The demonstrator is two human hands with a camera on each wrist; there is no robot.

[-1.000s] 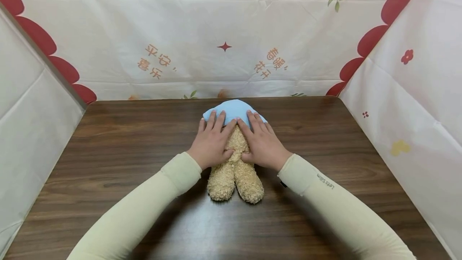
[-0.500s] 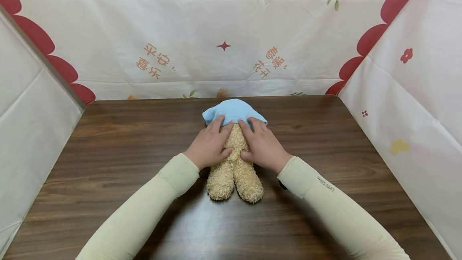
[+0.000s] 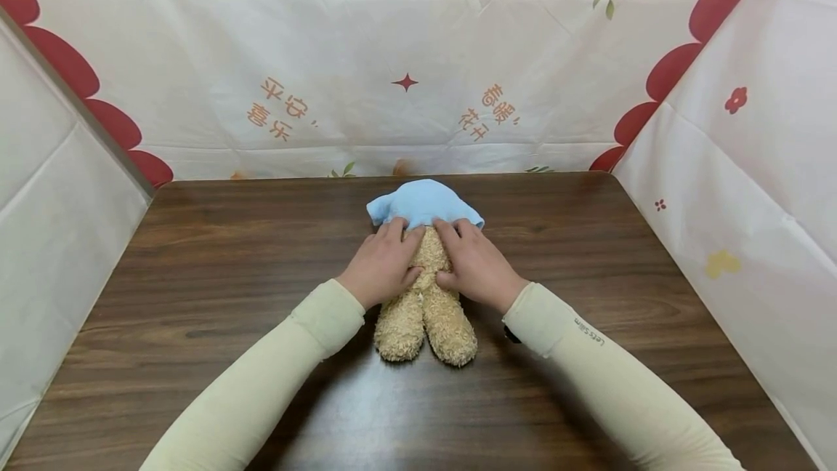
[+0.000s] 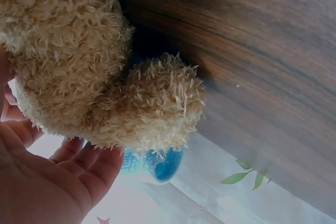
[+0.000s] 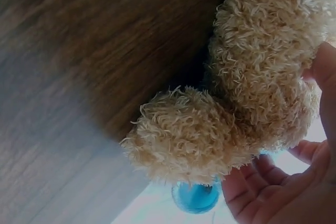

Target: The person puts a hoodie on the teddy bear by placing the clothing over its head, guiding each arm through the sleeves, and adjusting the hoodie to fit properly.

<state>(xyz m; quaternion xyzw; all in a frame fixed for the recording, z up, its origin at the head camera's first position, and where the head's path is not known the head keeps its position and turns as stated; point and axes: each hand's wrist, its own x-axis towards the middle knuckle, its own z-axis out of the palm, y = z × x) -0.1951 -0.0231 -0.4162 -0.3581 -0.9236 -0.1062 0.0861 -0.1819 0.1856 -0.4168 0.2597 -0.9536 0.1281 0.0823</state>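
A curly tan plush toy (image 3: 451, 329) lies on the wooden table, its two legs toward the person. A light blue cloth garment (image 3: 425, 198) covers its upper end, so the head is hidden. The left hand (image 3: 379, 264) holds one side of the toy, fingertips at the garment's lower edge and thumb on the body. On the other side, the right hand (image 3: 482, 267) holds it likewise. A stubby limb (image 4: 157, 103) stands out beyond the left fingers, with blue cloth (image 4: 168, 166) behind it. In the right wrist view, a similar limb (image 5: 184, 135) is beside the right fingers.
The dark wood table (image 3: 229, 260) spreads out on both sides of the toy. A white printed cloth backdrop (image 3: 405, 35) rises behind it, and white side panels (image 3: 745, 187) flank the table.
Both hands have drawn their fingers back from the top of the blue garment to its lower edge, and the fingers are more bent. The toy stays in place.
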